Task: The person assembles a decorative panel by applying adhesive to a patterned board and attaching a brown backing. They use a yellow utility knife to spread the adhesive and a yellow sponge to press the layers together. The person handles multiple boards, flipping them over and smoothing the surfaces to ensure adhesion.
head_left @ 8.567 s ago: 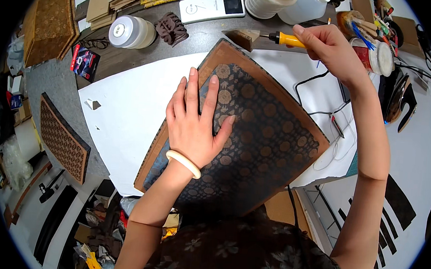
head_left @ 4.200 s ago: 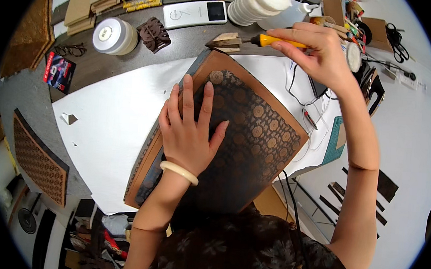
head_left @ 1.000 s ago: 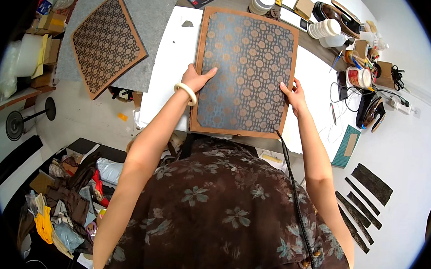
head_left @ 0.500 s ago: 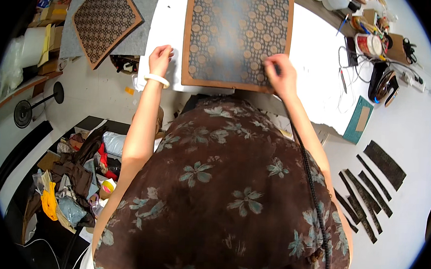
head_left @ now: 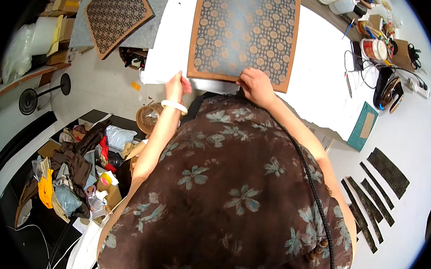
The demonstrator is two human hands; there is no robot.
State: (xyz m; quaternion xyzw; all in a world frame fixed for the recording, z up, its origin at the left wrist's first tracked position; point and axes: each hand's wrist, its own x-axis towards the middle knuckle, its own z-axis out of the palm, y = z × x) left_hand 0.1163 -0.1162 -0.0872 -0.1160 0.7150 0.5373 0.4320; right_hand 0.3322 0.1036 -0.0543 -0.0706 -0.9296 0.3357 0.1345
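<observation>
A rectangular panel [head_left: 243, 42] with a dark floral pattern, a brown border and a grey sheen down its middle lies on the white work table in front of me. Over its near edge is my right hand [head_left: 258, 88], fingers curled and pressed together at the brown border; whatever they hold is hidden. Just off the panel's near left corner is my left hand [head_left: 178, 88], wearing a pale bangle on the wrist. Its fingers are drawn together, and I cannot make out anything in them.
A similar patterned panel [head_left: 119, 17] lies turned on grey felt at far left. To the right are an iron [head_left: 392, 93], a white tub [head_left: 373, 49], cords and a green mat [head_left: 362, 126]. Dark strips [head_left: 369, 205] lie at lower right; a cluttered bin [head_left: 75, 175] stands at lower left.
My right hand has moved left and nearer along the panel's near edge. My left hand has come down closer to me and slightly right. The whole view has shifted a little.
</observation>
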